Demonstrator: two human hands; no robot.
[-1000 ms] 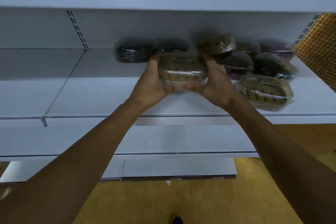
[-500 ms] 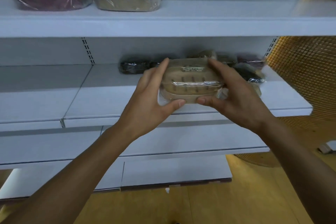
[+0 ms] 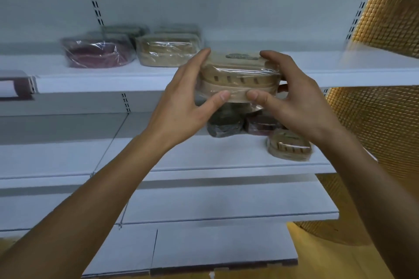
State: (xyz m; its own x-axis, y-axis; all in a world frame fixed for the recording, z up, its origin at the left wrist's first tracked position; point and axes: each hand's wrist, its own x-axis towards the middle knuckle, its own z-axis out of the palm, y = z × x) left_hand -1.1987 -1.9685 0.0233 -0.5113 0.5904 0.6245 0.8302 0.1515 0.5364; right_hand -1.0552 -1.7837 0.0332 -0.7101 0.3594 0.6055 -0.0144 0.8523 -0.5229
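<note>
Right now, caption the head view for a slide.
Left hand and right hand grip a wrapped tan box before the upper shelf.

Glossy crinkled plastic wrap over a tan box (image 3: pixel 235 81), matt white metal shelf (image 3: pixel 113 79), woven golden mesh (image 3: pixel 374 120)

The tan oval box (image 3: pixel 238 79) is wrapped in clear film; a row of slots runs along its side; it is held level in front of the upper shelf edge.
</note>
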